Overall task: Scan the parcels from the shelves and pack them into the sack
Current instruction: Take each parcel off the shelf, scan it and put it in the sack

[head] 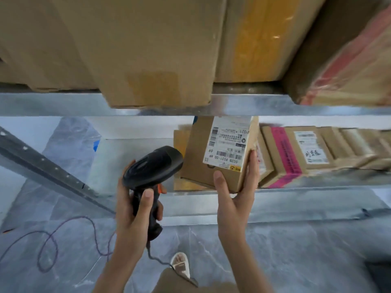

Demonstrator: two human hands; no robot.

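Centre of frame: right hand [237, 193] grips a small cardboard parcel [220, 153] by its lower corner, thumb on the front face, white label [227, 142] facing up (print blurred). Left hand [135, 210] wraps the black scanner [151, 172], head just beside the parcel. More parcels [296, 151] line the lower shelf [317, 180], right.

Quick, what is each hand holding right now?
Left hand: grips the black scanner by its handle.
Right hand: holds the small cardboard parcel.
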